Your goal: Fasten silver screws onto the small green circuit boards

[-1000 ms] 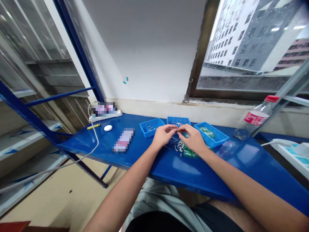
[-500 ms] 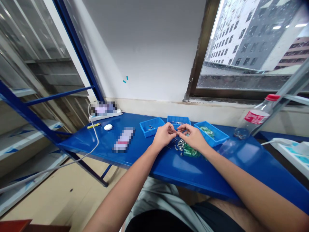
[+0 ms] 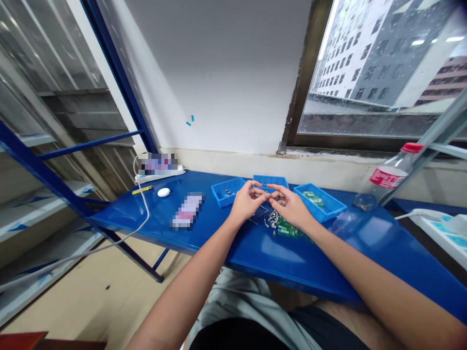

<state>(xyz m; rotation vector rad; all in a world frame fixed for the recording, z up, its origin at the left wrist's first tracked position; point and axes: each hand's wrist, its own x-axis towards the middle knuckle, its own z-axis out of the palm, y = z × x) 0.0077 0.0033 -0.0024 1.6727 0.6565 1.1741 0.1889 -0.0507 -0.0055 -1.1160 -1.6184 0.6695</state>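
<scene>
Above the blue table point(image 3: 215, 238), my left hand point(image 3: 248, 200) and my right hand point(image 3: 288, 204) meet at the fingertips. Thumbs and fingers are curled in a pinch on both sides, and whatever they hold is too small to make out. Just below them lies a pile of small shiny metal parts point(image 3: 272, 219), with green translucent pieces point(image 3: 290, 228) beside it, partly under my right wrist. Thin metal pins point(image 3: 252, 221) lie near my left wrist.
Behind the hands stand a left blue tray point(image 3: 219, 200) with a few small parts, a middle blue tray point(image 3: 270, 179), and a right blue tray point(image 3: 330, 210) holding green pieces. A plastic bottle point(image 3: 388, 177) stands right. A blurred-out flat item point(image 3: 188, 211), white round object point(image 3: 163, 192) and cable point(image 3: 146, 209) are left.
My index fingers have lifted and spread from the tight pinch, while the thumbs stay close together. The hands remain in nearly the same place; the trays and piles look unchanged.
</scene>
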